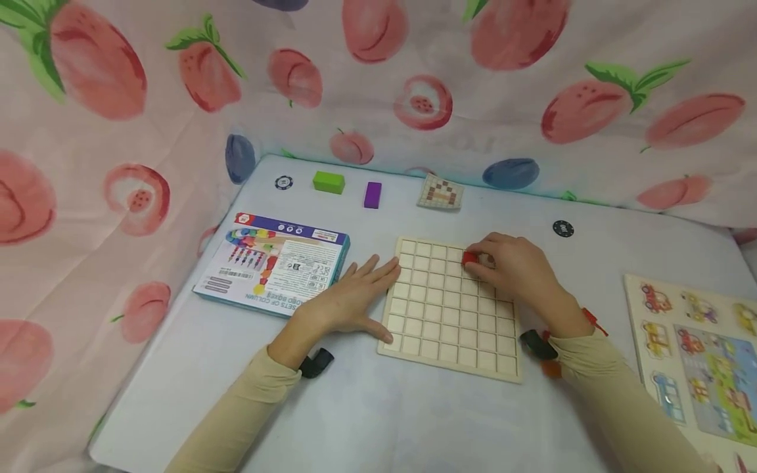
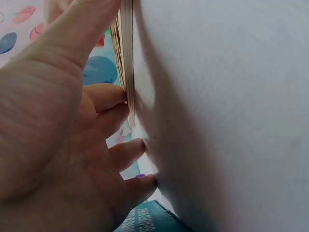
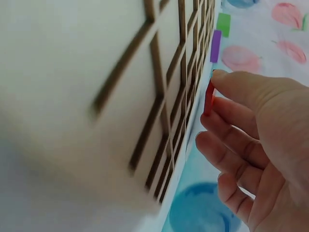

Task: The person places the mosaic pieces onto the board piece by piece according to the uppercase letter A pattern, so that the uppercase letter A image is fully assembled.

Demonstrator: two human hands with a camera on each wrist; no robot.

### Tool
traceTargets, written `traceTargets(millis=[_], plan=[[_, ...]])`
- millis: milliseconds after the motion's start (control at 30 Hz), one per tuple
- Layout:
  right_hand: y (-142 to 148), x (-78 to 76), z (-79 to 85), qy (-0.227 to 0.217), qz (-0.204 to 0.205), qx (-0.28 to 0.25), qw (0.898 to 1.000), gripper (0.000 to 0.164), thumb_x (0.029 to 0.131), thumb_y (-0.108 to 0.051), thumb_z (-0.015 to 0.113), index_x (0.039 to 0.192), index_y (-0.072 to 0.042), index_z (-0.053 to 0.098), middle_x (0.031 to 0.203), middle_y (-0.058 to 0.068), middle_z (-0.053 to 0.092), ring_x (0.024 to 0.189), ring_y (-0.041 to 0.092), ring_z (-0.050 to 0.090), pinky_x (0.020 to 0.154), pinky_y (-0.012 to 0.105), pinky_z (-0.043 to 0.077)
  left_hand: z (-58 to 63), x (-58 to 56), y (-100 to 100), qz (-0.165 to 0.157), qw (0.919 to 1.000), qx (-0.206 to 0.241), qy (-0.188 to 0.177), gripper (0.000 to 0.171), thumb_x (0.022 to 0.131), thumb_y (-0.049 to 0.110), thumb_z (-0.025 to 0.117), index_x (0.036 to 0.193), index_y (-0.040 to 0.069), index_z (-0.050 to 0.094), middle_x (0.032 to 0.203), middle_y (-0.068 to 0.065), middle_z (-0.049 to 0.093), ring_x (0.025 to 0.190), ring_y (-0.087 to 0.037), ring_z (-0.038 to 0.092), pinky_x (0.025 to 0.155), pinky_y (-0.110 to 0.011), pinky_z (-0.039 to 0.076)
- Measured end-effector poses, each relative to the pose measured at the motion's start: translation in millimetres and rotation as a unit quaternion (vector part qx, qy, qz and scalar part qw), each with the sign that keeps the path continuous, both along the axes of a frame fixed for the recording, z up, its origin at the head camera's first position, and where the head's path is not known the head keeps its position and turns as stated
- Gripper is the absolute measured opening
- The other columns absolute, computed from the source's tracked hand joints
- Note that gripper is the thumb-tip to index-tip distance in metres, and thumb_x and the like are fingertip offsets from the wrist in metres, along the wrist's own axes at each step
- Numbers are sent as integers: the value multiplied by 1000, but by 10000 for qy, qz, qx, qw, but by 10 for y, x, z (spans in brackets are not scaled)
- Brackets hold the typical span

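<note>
A pale wooden grid board (image 1: pixel 440 315) lies flat on the table, divided into square cells by raised strips. My left hand (image 1: pixel 361 295) rests spread at its left edge, thumb at the near corner and a fingertip at the far part of that side. In the left wrist view, thumb and fingers lie along the board's side edge (image 2: pixel 126 63). Over the board's far right corner, my right hand (image 1: pixel 514 266) pinches a small red square tile (image 1: pixel 469 257) between thumb and fingers. The right wrist view shows the tile (image 3: pixel 209 96) held on edge beside the grid.
A boxed bead set (image 1: pixel 260 263) lies at left. Behind the board are a green block (image 1: pixel 328 182), a purple block (image 1: pixel 372 195), a pattern card (image 1: pixel 440 193) and two round chips, one black (image 1: pixel 563 228). A vehicle puzzle board (image 1: pixel 668 341) is at right. Orange-red pieces (image 1: pixel 551 369) show beside the right wrist.
</note>
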State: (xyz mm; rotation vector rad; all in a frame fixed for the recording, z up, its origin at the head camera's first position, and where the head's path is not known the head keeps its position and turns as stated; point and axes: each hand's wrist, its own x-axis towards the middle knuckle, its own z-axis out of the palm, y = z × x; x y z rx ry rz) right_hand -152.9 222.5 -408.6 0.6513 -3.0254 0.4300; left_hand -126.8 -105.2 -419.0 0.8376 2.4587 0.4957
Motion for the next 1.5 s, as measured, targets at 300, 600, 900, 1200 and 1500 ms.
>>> traceTargets(millis=[300, 600, 900, 1200, 1500], plan=[[-143, -117, -95, -44, -44, 81, 9999, 28, 96, -29, 79, 120, -14, 79, 113, 7, 78, 93, 28, 74, 80, 49, 62, -4, 20, 67, -42, 10000, -6, -69, 127, 80, 56, 90, 172, 15, 14, 182, 1, 2, 170, -34, -2, 138, -61, 6], [-126, -114, -104, 7, -142, -64, 9999, 15, 96, -29, 80, 107, -20, 84, 111, 1, 79, 93, 22, 73, 74, 45, 62, 2, 3, 110, -77, 10000, 6, -48, 127, 79, 56, 90, 172, 14, 15, 182, 1, 2, 170, -34, -2, 138, -61, 5], [-108, -107, -127, 56, -85, -17, 9999, 16, 96, -29, 80, 108, -21, 85, 109, 1, 80, 96, 23, 74, 73, 44, 63, -10, 5, 118, -103, 9999, -43, -53, 127, 79, 57, 89, 172, 15, 14, 182, 1, 2, 170, -34, -2, 138, -61, 5], [69, 53, 1, -249, -371, -76, 9990, 28, 101, -33, 73, 126, -23, 79, 122, 2, 77, 99, 21, 72, 78, 46, 61, -27, 3, 98, -77, 9998, -160, -44, 127, 80, 59, 88, 172, 15, 13, 182, 2, 1, 170, -33, -3, 138, -61, 6], [532, 399, 58, -546, -976, 67, 9937, 33, 100, -35, 75, 130, -23, 76, 122, 8, 76, 99, 25, 71, 75, 47, 60, 11, 1, 31, 49, 9998, -179, 18, 127, 79, 59, 89, 172, 15, 15, 182, 2, 2, 170, -34, -2, 138, -62, 7]])
